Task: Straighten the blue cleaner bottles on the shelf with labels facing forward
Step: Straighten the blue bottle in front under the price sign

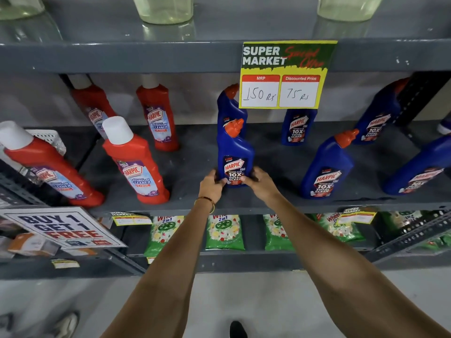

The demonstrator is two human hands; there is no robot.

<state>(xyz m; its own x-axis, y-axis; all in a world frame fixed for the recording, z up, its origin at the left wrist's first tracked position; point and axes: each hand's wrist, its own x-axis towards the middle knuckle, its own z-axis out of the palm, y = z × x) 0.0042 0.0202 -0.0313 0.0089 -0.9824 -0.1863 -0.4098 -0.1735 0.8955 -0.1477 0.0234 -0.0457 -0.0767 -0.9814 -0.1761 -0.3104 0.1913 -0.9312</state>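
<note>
A blue Harpic bottle (234, 152) with an orange cap stands upright at the front middle of the grey shelf (195, 164), its label facing me. My left hand (211, 185) grips its base from the left and my right hand (260, 182) grips it from the right. A second blue bottle (230, 107) stands right behind it. Further right, another blue bottle (299, 125) is half hidden by a price sign, and more blue ones stand at front right (327, 167), back right (380, 115) and the far right edge (419, 169), all with labels towards me.
Red Harpic bathroom cleaner bottles (136, 162) fill the shelf's left half. A yellow "Super Market" price sign (284, 74) hangs from the shelf above. Green detergent packs (223, 231) lie on the lower shelf. A "Buy 1 Get 1 Free" sign (63, 228) sits at lower left.
</note>
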